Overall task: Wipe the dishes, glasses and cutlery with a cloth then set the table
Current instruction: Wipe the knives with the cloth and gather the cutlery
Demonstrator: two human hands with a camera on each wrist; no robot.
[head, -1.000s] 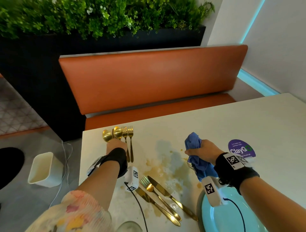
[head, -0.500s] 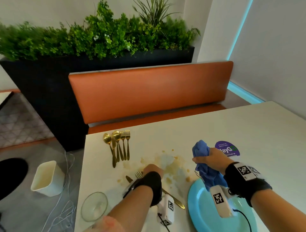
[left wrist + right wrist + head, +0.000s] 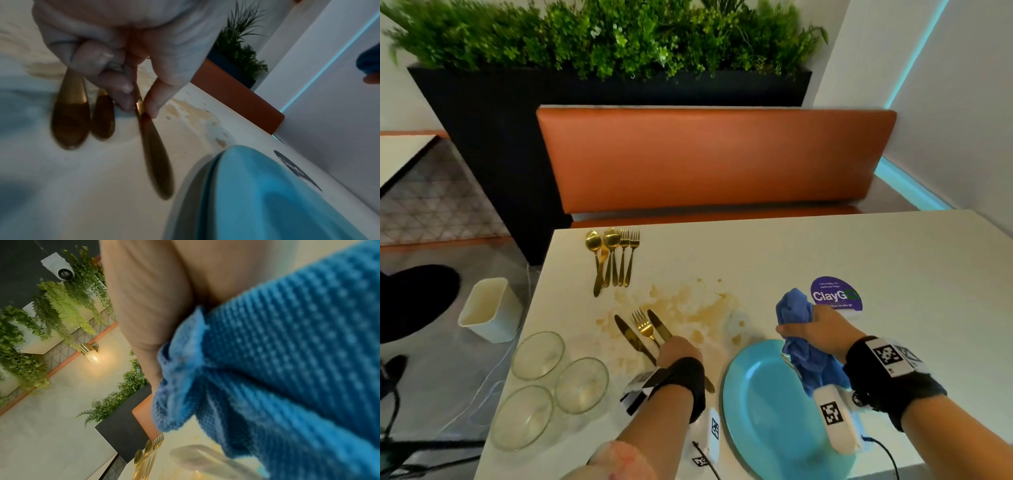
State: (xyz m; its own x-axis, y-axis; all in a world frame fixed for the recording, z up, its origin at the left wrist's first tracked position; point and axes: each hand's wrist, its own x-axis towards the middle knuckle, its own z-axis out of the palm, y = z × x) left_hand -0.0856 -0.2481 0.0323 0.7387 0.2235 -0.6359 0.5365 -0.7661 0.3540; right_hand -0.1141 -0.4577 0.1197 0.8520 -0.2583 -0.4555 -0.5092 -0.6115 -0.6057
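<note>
My left hand (image 3: 676, 347) rests low on the table over two gold knives and a gold fork (image 3: 642, 327). In the left wrist view its thumb and fingers (image 3: 139, 105) pinch the handle of the right-hand knife (image 3: 154, 151); the other two handles (image 3: 71, 113) lie beside it. My right hand (image 3: 815, 332) grips a bunched blue cloth (image 3: 796, 315), held above the far edge of a blue plate (image 3: 760, 411). The cloth (image 3: 287, 369) fills the right wrist view.
Gold spoons and forks (image 3: 613, 257) lie in a row at the table's far left. Three clear glasses (image 3: 582, 383) stand at the near left. A brown spill (image 3: 695, 305) stains the middle. A purple sticker (image 3: 835, 294), an orange bench (image 3: 715, 157) and a white bin (image 3: 489, 308) are around.
My left hand has come back from the far row of spoons and forks to the knives and fork near me and pinched a handle. The right hand keeps the cloth.
</note>
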